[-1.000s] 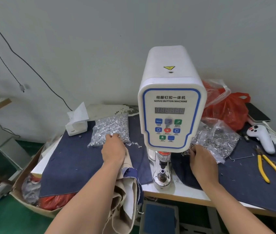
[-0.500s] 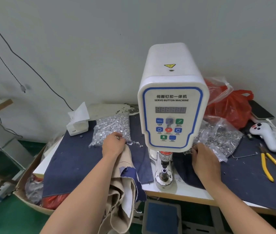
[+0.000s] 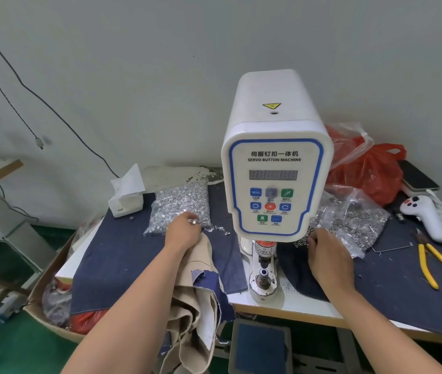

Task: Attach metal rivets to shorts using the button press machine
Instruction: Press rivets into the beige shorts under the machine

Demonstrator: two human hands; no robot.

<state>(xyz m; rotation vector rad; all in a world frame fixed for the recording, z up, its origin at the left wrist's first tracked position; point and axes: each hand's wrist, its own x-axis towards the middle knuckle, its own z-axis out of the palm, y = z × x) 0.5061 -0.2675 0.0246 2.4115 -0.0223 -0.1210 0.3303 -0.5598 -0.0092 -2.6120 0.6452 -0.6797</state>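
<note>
both arms reach forward from the bottom of the view, one on each side of the white servo button machine [image 3: 276, 168] standing on the table [image 3: 282, 306]. the left hand [image 3: 183, 232] is stretched out palm down at the near edge of a clear bag of silver rivets [image 3: 180, 205], fingers [image 3: 193, 220] curled in and pinching at the rivets by the bag's opening. its wrist and forearm lie across the beige shorts [image 3: 201, 306], which are draped over the table's front edge just left of the machine's lower die [image 3: 263, 276] and hang down toward the floor, with a scrap of blue denim folded over them.

the right hand [image 3: 328, 257] is also palm down, resting on dark denim cloth [image 3: 403, 287] right of the machine, fingers bent and touching loose metal rings [image 3: 302, 240] spilled from a second clear bag [image 3: 355, 222]. can't tell if it's actually got one pinched, the fingertips are tucked out of sight.

off to the right there's yellow-handled pliers [image 3: 441, 268], a white handheld controller [image 3: 425, 214] and a red plastic bag [image 3: 368, 171]. a tissue box [image 3: 126, 198] sits left of the rivet bag.
</note>
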